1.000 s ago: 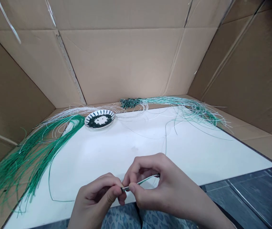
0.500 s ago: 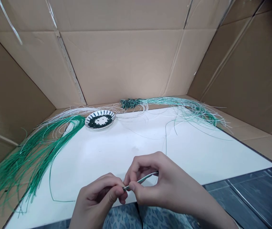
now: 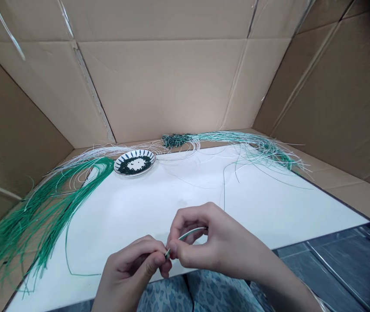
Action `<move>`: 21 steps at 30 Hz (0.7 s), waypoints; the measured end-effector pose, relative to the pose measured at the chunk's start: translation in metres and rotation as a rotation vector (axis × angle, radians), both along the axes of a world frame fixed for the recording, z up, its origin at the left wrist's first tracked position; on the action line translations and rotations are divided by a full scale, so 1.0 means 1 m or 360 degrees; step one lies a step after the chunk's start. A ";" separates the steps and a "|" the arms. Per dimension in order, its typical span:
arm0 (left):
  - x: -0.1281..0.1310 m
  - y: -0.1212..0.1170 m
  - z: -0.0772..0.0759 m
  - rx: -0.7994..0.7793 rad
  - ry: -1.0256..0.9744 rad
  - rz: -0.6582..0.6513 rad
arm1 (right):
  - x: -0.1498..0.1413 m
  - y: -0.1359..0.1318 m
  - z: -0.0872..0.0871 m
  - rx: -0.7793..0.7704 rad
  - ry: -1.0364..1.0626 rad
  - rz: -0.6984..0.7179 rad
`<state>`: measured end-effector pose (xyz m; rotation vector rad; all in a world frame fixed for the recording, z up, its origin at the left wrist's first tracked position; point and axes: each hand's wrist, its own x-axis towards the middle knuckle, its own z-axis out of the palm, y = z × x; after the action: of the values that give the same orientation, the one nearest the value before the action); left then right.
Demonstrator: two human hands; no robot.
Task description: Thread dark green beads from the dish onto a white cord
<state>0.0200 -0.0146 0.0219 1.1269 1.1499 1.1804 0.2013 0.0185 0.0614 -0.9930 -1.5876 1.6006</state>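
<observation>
My left hand [image 3: 136, 264], low in the head view, pinches a thin green-and-white cord [image 3: 189, 232] between thumb and forefinger. Close beside it, my right hand [image 3: 207, 245] is closed on the same cord, thumb and fingertips near the left fingertips. From there the cord bows up across the right palm to a dark end at the base of the fingers. A small dark bit shows at the left fingertips; I cannot tell whether it is a bead or a knot. A green strand [image 3: 82, 274] runs along the board towards my left hand.
A striped plate [image 3: 136, 152] holding small dark beads stands on the white board [image 3: 172, 195]. Loose green cords [image 3: 51, 216] spread at left. Behind lies a bundle of finished-looking cords [image 3: 176, 140], tails trailing right. Cardboard walls [image 3: 165, 86] enclose the board.
My right hand has shifted slightly left and up. The cord between the hands now bends more steeply at the left fingertips and arches higher. My left hand has barely moved.
</observation>
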 end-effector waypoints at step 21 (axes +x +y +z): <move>0.002 0.001 -0.005 -0.0034 -0.0198 0.0042 | -0.006 -0.009 0.000 0.0165 -0.0029 -0.0165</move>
<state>0.0225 -0.0141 0.0171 1.0102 1.0823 1.2383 0.1948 0.0097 0.0618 -1.0199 -1.5882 1.4290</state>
